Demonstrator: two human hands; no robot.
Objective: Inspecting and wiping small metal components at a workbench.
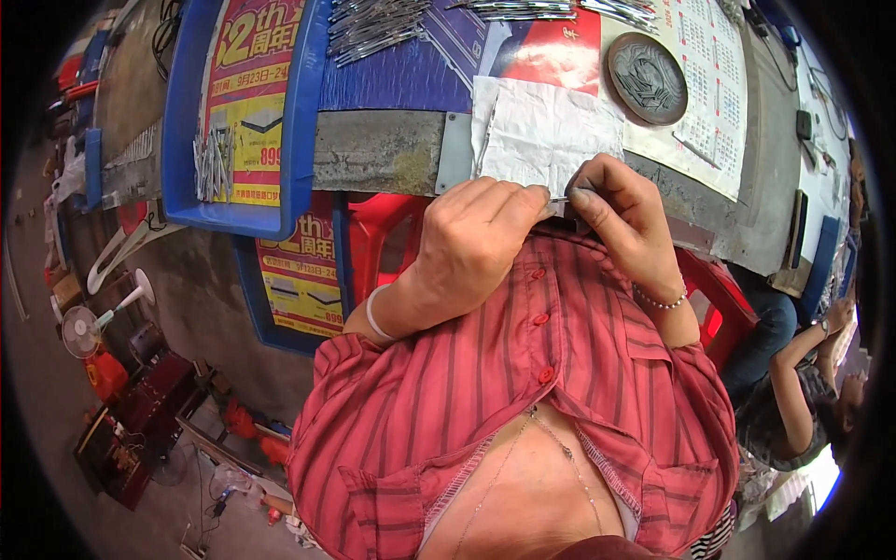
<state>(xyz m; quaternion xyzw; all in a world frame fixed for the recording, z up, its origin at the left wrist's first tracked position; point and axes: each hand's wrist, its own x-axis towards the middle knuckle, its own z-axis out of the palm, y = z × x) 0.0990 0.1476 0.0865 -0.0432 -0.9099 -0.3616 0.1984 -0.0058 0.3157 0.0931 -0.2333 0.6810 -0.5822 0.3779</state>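
Observation:
At the table's near edge, my left hand (478, 241) and my right hand (631, 222) meet in front of my chest. Both are closed in a pinch. A small thin metal piece (559, 200) bridges the fingertips; most of it is hidden by the fingers, so its exact kind does not show. Just beyond lies a crumpled white cloth or paper sheet (551, 129). Farther right is a round dark dish (646, 78) with small metal pieces in it. One slim metal rod (695, 151) rests on a printed sheet beside that dish.
Piles of slim metal rods (373, 30) lie along the far side. To the left stands a blue tray (301, 121) with several rods (215, 163); another blue tray (257, 297) sits lower. Red stools (381, 233) are under the table. A co-worker's arm (793, 383) shows at right.

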